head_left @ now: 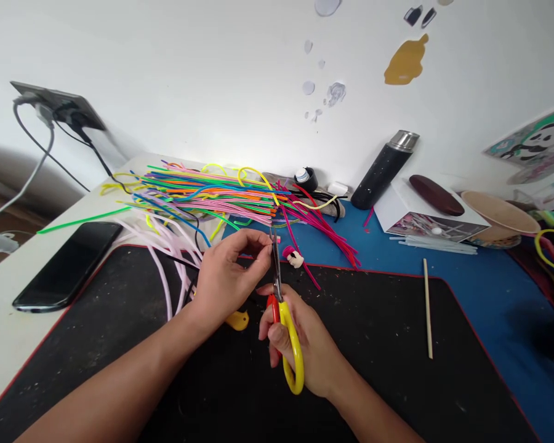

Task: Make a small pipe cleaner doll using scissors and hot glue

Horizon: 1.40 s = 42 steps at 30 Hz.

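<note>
My right hand point(305, 344) grips a pair of scissors point(293, 351) with one yellow and one red handle loop, the narrow blades pointing away from me. Beside the blade tips, my left hand point(231, 271) is closed in a pinch; what sits between thumb and forefinger is too small to make out. A small pink-and-cream figure point(293, 256) lies just right of the blades. Under my left wrist a yellow piece point(237, 320) shows in part. Pale pink pipe cleaners point(164, 277) spread out to the left of that hand.
A big heap of coloured pipe cleaners point(212, 191) lies beyond the black mat point(373, 344), with magenta ones point(337, 240) to its right. A phone point(69, 264) lies left, a wooden stick point(427, 307) right. A dark flask point(383, 169) and white box point(425, 212) stand by the wall.
</note>
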Tool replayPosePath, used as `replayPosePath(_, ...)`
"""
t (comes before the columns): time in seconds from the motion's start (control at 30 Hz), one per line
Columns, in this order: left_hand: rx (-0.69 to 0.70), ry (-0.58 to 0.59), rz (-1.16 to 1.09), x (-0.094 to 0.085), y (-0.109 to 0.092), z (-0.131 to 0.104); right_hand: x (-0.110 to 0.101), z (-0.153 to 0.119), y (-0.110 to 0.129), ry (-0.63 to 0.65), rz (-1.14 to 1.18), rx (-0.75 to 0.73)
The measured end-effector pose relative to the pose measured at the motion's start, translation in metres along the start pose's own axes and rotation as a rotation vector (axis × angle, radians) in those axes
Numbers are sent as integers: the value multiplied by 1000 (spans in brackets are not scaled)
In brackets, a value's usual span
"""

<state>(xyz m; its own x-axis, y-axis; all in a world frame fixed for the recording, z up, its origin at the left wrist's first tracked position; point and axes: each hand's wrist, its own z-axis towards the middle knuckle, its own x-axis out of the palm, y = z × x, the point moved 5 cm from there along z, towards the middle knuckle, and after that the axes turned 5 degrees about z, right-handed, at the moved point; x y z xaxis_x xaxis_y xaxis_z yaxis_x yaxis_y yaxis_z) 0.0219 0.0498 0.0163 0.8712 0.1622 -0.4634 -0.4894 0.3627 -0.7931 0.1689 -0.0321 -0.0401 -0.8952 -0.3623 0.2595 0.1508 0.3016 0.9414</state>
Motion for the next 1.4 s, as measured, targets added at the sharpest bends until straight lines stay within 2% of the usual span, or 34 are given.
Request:
replayPosePath(0.23,-17,-1,-17,0,0,-1,-1,-1,0,-4,0,-13)
replayPosePath(0.57,117,0,74,-1,-9,-2,-4,1,0,-43,-24,-52)
replayPosePath(0.73,112,9,75,0,-8,-2,-8,0,-1,-63,-57,-70)
replayPosePath(1.07,150,13,68,6,-7,-5,-9,4,-5,-184,-66,-5)
replayPosePath(1.4,107,32,63,9,-3,-5,-11,3,-5,-330,-237,12)
